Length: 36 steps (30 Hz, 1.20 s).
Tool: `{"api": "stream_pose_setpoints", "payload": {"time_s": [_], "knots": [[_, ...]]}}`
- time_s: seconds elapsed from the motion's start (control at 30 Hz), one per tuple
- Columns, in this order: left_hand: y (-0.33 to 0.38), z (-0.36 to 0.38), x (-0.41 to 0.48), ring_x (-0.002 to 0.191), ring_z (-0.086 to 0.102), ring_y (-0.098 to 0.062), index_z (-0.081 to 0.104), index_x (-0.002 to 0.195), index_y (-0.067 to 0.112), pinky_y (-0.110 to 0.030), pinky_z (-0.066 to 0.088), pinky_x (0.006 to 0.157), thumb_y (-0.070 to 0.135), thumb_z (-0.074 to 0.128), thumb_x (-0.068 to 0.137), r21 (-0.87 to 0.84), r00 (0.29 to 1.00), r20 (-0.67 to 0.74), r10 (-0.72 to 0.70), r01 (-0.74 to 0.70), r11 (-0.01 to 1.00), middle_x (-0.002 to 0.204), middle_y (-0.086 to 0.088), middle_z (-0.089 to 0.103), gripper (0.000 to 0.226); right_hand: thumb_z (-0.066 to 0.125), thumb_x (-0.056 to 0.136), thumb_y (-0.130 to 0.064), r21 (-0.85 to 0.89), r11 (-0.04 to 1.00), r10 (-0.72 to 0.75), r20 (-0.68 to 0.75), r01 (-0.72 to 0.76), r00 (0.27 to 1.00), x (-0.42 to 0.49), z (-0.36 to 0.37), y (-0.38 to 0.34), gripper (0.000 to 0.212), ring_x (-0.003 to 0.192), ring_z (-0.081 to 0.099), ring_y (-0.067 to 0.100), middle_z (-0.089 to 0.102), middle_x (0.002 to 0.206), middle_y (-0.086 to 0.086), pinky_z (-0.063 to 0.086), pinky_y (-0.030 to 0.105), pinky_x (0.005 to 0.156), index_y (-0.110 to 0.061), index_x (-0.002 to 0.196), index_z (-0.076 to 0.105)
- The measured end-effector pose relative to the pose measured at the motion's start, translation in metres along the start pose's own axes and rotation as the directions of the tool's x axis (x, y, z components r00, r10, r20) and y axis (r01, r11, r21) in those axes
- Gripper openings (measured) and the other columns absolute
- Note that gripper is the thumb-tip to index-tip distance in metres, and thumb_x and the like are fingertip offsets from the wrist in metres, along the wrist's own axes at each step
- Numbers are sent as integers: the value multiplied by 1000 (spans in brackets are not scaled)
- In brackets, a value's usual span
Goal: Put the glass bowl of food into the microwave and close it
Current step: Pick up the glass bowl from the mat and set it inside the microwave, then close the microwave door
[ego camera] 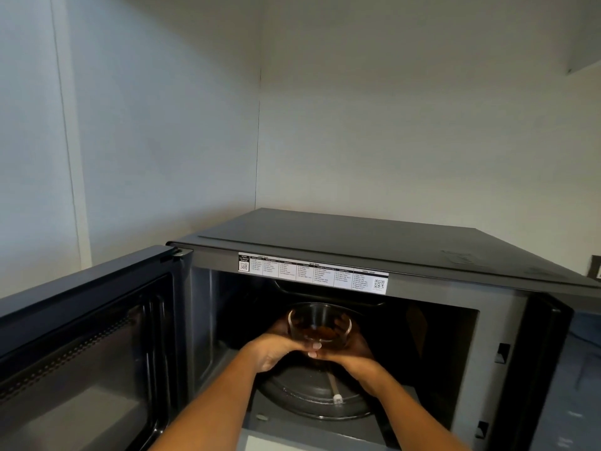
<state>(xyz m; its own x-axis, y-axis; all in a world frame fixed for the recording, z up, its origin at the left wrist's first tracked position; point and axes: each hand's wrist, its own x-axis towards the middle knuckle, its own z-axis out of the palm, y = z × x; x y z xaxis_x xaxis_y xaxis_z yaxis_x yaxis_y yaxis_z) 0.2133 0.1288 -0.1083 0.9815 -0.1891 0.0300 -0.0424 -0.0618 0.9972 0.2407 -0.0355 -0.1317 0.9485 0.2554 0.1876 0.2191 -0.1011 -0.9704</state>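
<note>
A: Item one, the microwave (pixel 374 242)?
B: Dark grey case, set in a corner of pale walls. Its cavity faces the camera and stands open.

A: The door (pixel 84 340)?
B: Swung fully out to the left of the microwave, hinged at the cavity's left edge. Inner window with a dotted mesh faces the cavity.

A: The bowl (pixel 320 323)?
B: Clear glass, round, upright. Brown food (pixel 320 334) lies in its bottom. It sits inside the microwave's cavity, above the glass turntable (pixel 312 395); whether it touches the turntable, I cannot tell.

A: Left hand (pixel 276 348)?
B: Reaching into the microwave, cupped around the bowl's left side and closed on it.

A: Right hand (pixel 353 351)?
B: Likewise inside the microwave, wrapped around the bowl's right side and gripping it. Fingertips of both hands meet at the bowl's near face.

A: Anything else on the microwave?
B: A white label (pixel 312 273) with small printed columns and square codes, stuck along the top edge of the cavity opening. Print too small to read. Two latch slots (pixel 502 352) show on the right frame of the opening.
</note>
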Motion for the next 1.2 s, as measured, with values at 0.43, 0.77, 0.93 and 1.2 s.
{"api": "stream_pose_setpoints", "payload": {"time_s": [0.43, 0.77, 0.93, 1.2], "knots": [[6, 8, -27, 128, 45, -22, 32, 142, 18, -40, 35, 113, 24, 79, 72, 234, 990, -104, -95, 118, 965, 137, -7, 51, 84, 84, 60, -9, -163, 979, 120, -25, -123, 992, -34, -2, -17, 91, 110, 51, 19, 51, 118, 2, 42, 23, 88, -15, 134, 31], [29, 19, -98, 147, 13, -26, -5, 151, 16, -38, 20, 118, 35, 66, 84, 446, 970, -175, -170, 232, 864, 160, -8, 5, 99, 82, 65, -19, -291, 938, 162, -114, -189, 980, -109, 14, -46, 106, 137, 31, 26, 29, 149, 13, 31, 35, 110, -11, 144, 12], [45, 27, -151, 147, 11, -24, -5, 151, 12, -37, 18, 120, 37, 64, 85, 620, 973, -173, -153, 229, 750, 161, -7, 2, 98, 79, 70, -19, -326, 929, 171, -43, -176, 984, -166, 34, -63, 93, 130, 40, 24, 36, 144, 10, 38, 31, 102, -14, 142, 19], [70, 32, -243, 148, 2, -26, 2, 149, 5, -40, 9, 121, 44, 57, 88, 907, 977, -212, 31, 184, 378, 160, -13, 3, 91, 71, 78, -27, -458, 882, 160, 64, -113, 985, -257, 86, -83, 80, 136, 32, 23, 30, 150, 8, 31, 32, 109, -12, 142, 24]]}}
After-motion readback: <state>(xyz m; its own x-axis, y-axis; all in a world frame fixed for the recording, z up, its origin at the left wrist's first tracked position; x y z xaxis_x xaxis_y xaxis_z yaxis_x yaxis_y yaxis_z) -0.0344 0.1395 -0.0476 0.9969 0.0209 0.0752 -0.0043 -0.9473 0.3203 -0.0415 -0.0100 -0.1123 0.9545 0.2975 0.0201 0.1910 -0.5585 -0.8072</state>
